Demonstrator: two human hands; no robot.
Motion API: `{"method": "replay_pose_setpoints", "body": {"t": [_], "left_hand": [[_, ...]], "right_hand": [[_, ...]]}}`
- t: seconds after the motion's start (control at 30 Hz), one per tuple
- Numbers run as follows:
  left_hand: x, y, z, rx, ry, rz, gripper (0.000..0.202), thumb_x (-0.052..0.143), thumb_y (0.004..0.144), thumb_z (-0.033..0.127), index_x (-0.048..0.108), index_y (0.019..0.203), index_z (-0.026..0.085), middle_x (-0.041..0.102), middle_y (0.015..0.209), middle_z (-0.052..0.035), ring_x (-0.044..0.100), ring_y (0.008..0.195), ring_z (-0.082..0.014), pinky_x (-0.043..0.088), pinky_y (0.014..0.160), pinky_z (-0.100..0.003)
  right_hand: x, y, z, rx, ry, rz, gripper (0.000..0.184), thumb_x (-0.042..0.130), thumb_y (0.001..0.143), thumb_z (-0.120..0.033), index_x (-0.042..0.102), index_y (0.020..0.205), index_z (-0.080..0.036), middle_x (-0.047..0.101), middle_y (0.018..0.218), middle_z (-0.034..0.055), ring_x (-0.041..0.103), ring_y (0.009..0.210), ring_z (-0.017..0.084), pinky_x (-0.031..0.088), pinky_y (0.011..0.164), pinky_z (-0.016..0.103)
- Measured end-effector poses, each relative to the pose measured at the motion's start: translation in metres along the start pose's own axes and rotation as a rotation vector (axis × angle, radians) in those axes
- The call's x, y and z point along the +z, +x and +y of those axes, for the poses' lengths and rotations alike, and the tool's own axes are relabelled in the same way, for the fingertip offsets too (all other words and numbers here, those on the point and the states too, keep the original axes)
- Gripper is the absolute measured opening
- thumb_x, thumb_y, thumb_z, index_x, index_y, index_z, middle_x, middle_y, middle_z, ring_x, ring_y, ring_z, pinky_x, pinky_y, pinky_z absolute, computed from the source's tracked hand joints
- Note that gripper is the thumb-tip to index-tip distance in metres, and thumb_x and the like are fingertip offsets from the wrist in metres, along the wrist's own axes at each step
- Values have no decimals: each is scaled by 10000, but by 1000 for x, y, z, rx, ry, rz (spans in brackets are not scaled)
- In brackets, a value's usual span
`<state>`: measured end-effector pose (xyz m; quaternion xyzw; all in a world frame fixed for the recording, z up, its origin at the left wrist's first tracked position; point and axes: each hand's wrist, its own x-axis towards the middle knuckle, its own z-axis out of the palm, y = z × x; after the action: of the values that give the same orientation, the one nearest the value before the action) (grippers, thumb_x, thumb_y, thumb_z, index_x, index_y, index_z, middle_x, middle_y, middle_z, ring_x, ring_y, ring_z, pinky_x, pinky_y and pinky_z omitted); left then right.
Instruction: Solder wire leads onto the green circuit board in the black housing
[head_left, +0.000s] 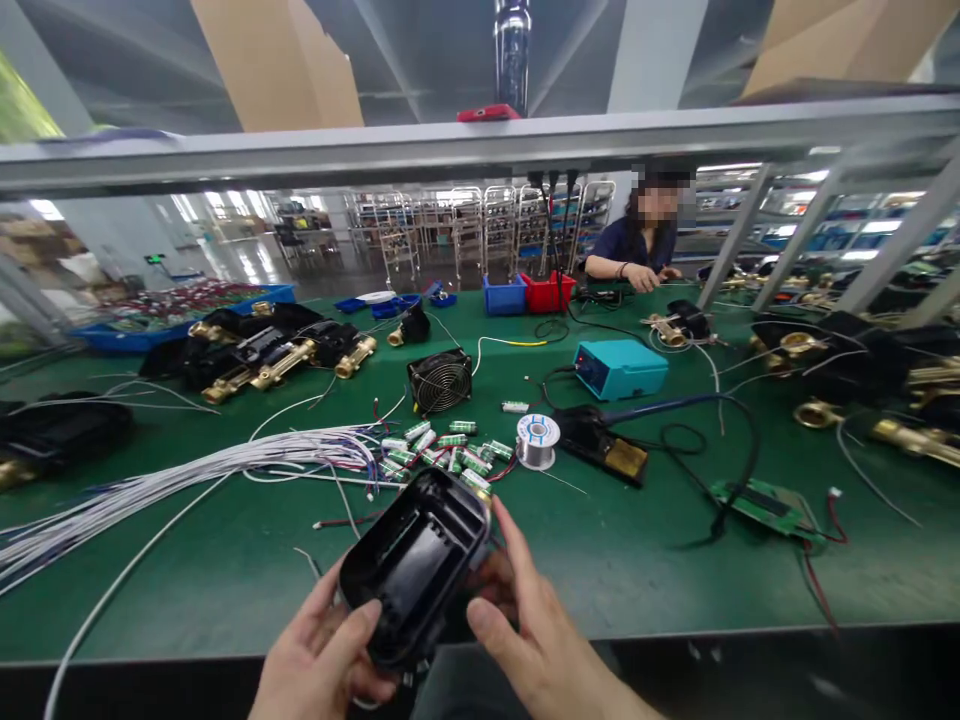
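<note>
A black plastic housing [420,560], an open shell with rounded corners, is held tilted above the front edge of the bench. My left hand [326,640] grips its lower left side, thumb over the rim. My right hand [529,620] is at its right side, with the index finger along the upper corner and other fingers curled partly behind it; the thumb stands off the shell. The underside of the housing is hidden. Just beyond it lie several small green-and-white batteries [454,455] with leads and a solder spool [538,442].
A bundle of white cables [300,455] lies left. Soldering iron stand [600,445], teal soldering station [621,368] and green circuit board [772,508] are on the right. A fan [441,382] stands behind the batteries. Brass-fitted black units [281,350] are piled left. A co-worker [637,240] sits opposite.
</note>
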<state>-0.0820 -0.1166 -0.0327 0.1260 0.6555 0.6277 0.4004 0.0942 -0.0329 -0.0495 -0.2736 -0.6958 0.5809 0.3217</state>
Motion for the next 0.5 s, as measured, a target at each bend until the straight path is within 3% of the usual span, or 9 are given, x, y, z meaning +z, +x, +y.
{"method": "replay_pose_setpoints", "body": {"t": [0.1, 0.17, 0.23, 0.3, 0.37, 0.43, 0.5], "left_hand": [[24, -23, -19, 82, 33, -60, 938, 891, 517, 479, 468, 1294, 167, 695, 699, 0, 569, 384, -147, 497, 347, -251], [30, -32, -28, 94, 35, -161, 921, 846, 583, 555, 463, 1330, 176, 679, 692, -5, 588, 404, -158, 505, 356, -256], [28, -35, -32, 159, 61, -248, 767, 761, 688, 595, 536, 1300, 190, 664, 685, -15, 603, 435, -156, 499, 378, -243], [21, -30, -32, 343, 164, -230, 511, 686, 794, 534, 638, 1193, 219, 661, 710, -20, 616, 487, -146, 515, 440, -235], [14, -21, -29, 609, 370, -200, 299, 647, 850, 398, 687, 1104, 245, 685, 796, -33, 641, 580, -150, 546, 542, -243], [13, -11, -28, 852, 613, -226, 256, 625, 855, 299, 683, 1099, 252, 708, 964, -59, 682, 803, -200, 577, 736, -302], [16, -3, -32, 1040, 813, -292, 355, 618, 841, 312, 636, 1186, 231, 684, 1152, -97, 643, 1049, -266, 549, 892, -389]], "right_hand": [[1, 2, 2, 78, 137, 201, 763, 585, 876, -556, 288, 1487, -208, 570, 1379, 122, 557, 1254, 254, 436, 1061, 388], [-4, 3, 7, 152, 293, 361, 635, 585, 859, -576, 446, 1369, -224, 607, 1341, 97, 574, 1236, 258, 452, 1053, 391], [-13, 3, 15, 254, 441, 489, 587, 630, 805, -581, 545, 1268, -230, 655, 1277, 79, 608, 1191, 265, 495, 1009, 389], [-24, 2, 23, 352, 526, 599, 567, 707, 719, -549, 621, 1176, -224, 685, 1228, 65, 600, 1204, 275, 511, 991, 380], [-33, 0, 29, 409, 555, 689, 510, 752, 664, -512, 682, 1076, -219, 712, 1173, 49, 575, 1237, 275, 503, 1001, 369], [-38, -1, 32, 413, 571, 734, 451, 769, 646, -500, 718, 991, -215, 734, 1114, 36, 571, 1236, 271, 497, 1002, 365], [-38, -1, 33, 399, 591, 750, 424, 780, 635, -505, 735, 937, -211, 741, 1090, 29, 571, 1230, 268, 490, 1003, 359]]}}
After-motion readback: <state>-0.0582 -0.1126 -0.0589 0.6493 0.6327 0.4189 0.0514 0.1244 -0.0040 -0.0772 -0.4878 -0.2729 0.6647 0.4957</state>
